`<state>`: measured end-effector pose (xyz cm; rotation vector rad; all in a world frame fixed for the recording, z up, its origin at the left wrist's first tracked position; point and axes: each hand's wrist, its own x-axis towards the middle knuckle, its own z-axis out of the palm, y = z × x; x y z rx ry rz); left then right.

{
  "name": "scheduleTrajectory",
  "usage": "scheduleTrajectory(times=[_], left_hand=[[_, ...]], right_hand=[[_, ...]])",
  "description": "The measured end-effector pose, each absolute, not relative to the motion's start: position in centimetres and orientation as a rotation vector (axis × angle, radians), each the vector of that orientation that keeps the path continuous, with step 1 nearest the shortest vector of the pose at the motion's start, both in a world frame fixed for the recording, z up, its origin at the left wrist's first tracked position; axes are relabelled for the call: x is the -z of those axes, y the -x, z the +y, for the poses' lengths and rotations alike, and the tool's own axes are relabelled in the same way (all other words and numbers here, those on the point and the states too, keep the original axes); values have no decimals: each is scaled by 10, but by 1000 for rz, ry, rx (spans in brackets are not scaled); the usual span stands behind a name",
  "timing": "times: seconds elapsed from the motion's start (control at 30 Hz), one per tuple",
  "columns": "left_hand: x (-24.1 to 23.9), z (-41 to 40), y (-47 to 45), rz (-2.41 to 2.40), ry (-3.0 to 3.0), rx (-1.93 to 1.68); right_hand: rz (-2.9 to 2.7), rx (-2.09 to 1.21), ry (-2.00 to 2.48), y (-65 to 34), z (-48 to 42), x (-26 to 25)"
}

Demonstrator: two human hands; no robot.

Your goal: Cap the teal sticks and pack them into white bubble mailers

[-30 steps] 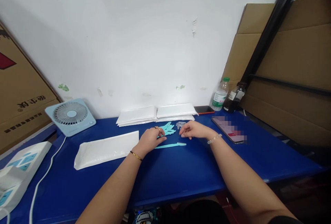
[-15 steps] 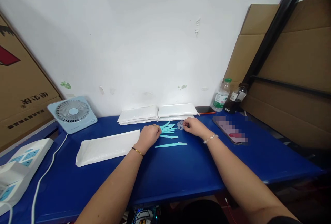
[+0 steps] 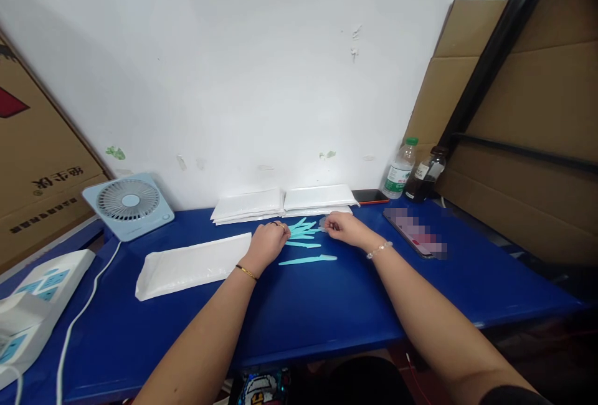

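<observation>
A loose pile of turquoise eyebrow razors lies on the blue table, with a single razor set apart in front. My left hand is closed, its fingertips pinched on the handle end of a razor at the pile's left side; the fingers partly hide the grip. Beyond the pile's right end are small clear plastic pieces, which look like blade covers. My right hand has its thumb and fingers pinched together at these pieces, apparently on one of them.
White padded mailers are stacked along the wall, and another mailer lies left of my left hand. A fan and a power strip stand at left. At right are a phone, a water bottle and a dark bottle.
My right hand has shifted slightly left over the clear plastic pieces, covering more of them, with its fingers drawn together. My left hand stays at the razor pile.
</observation>
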<state>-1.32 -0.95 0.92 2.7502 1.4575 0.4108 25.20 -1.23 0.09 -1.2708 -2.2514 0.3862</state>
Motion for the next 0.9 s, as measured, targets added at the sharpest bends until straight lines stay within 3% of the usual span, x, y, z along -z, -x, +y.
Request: scheduleTrajectory(times=[0.23,0.4,0.63,0.9], left_hand=[[-15,-14,10,1354,-2795,-424],[-18,-17,12,1196,-2722,-258],[-15,-11,18,1284,-2755,-319],[-12,-6,17,1326,-2711,-283]], right_hand=[[-2322,-457,1179,-242,-21,-6],[-2343,-689,1141,-250,-21,-8],[-2240,-329,1379,-274,-3,5],[-2358,-299,1413,-262,-6,5]])
